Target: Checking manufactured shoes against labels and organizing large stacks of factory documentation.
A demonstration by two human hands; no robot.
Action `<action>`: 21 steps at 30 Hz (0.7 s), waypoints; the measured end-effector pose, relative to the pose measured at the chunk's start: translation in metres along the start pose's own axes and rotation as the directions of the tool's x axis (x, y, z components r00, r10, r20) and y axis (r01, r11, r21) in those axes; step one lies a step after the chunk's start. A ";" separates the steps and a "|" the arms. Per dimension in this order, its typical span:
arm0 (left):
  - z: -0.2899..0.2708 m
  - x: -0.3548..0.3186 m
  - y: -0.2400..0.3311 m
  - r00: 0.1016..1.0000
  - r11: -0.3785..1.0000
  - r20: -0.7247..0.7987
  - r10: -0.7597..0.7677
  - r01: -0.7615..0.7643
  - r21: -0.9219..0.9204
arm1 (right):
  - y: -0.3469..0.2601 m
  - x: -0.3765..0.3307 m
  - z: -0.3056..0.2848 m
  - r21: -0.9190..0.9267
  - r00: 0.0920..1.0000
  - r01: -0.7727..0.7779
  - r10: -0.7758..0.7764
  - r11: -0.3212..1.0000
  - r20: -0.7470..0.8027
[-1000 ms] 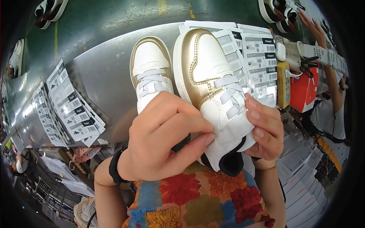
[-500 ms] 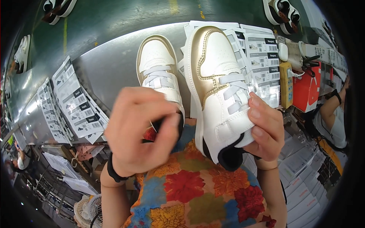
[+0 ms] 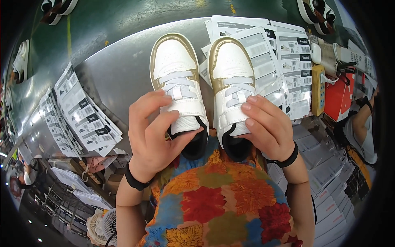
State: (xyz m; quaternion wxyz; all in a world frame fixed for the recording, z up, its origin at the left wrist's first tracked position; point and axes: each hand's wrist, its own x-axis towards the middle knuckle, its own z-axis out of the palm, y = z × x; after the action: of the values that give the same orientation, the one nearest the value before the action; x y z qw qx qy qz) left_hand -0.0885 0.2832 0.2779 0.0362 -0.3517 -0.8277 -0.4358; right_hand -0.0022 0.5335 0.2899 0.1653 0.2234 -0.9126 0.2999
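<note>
A pair of white sneakers with gold trim and pale grey laces lies side by side before me, toes pointing away. My left hand (image 3: 151, 133) grips the left sneaker (image 3: 173, 55) at its tongue and collar, with the thumb at the opening and fingers over the strap. On the right sneaker (image 3: 231, 61), my right hand (image 3: 268, 131) is closed round the tongue and strap from the right side. Both shoes have black linings, and their heels reach over the table's near edge toward my lap.
Stacks of printed label sheets lie on the metal table (image 3: 111, 78), one stack (image 3: 84, 113) at left, another (image 3: 294, 70) at right. Farther right are a yellow power strip (image 3: 317, 90) and a red box (image 3: 339, 96). More shoes (image 3: 317, 14) stand across the green surface. A fan (image 3: 98, 224) sits lower left.
The right sneaker has come down and left, level beside the other one. My left hand has moved onto the left sneaker's tongue, and that shoe has shifted slightly.
</note>
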 end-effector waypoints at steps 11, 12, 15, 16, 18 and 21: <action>-0.009 0.020 -0.007 0.971 0.970 0.086 0.221 -0.228 0.088 | -0.001 0.025 -0.016 -0.123 0.997 -0.003 0.013 0.992 0.078; -0.013 0.026 -0.005 0.973 0.975 0.106 0.205 -0.212 0.067 | -0.002 0.033 -0.018 -0.146 0.995 -0.008 0.023 0.989 0.100; -0.024 0.048 0.010 0.998 0.998 0.058 0.015 -0.012 -0.060 | 0.003 0.062 -0.029 -0.001 0.980 -0.139 0.138 0.990 0.142; -0.031 0.059 0.013 0.999 0.998 0.047 0.021 -0.019 -0.056 | 0.006 0.074 -0.032 -0.007 0.982 -0.127 0.127 0.992 0.138; -0.036 0.085 0.016 0.974 0.998 0.218 -0.065 0.068 -0.004 | 0.015 0.088 -0.035 0.084 0.962 -0.249 0.236 0.965 0.135; -0.040 0.111 0.012 0.952 0.972 0.248 -0.177 0.209 -0.108 | 0.025 0.110 -0.039 0.242 0.907 -0.419 0.393 0.875 0.149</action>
State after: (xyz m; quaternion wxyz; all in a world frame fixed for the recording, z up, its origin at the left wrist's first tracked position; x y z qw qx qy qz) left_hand -0.1747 0.3190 0.3518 -0.1292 -0.3201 -0.8255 -0.4466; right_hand -0.1015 0.5418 0.3555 0.0230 0.0614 -0.8968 0.4376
